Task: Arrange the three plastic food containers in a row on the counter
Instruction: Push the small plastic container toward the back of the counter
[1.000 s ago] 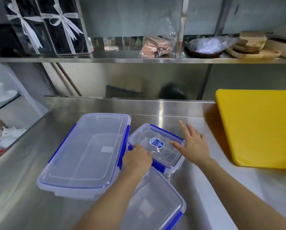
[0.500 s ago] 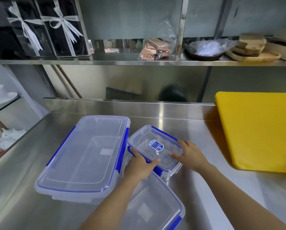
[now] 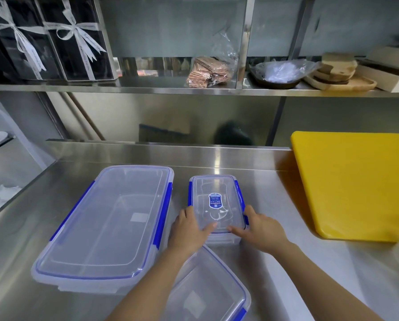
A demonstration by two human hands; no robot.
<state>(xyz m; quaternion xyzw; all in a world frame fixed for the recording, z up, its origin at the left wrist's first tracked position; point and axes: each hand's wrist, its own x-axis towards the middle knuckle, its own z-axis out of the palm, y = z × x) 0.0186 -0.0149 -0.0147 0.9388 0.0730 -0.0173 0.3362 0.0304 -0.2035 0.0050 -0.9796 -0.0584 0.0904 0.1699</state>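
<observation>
Clear small container [image 3: 217, 202] sits clamped between my left hand [image 3: 189, 230] and right hand [image 3: 261, 229]. Big container [image 3: 110, 225] lies just left; a third [image 3: 207, 288] sits nearer.

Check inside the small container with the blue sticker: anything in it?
Through the clear lid, the small container looks empty: only the blue sticker and molded lid lines show. The left hand and right hand cover its near corners, so that part is unseen.
</observation>
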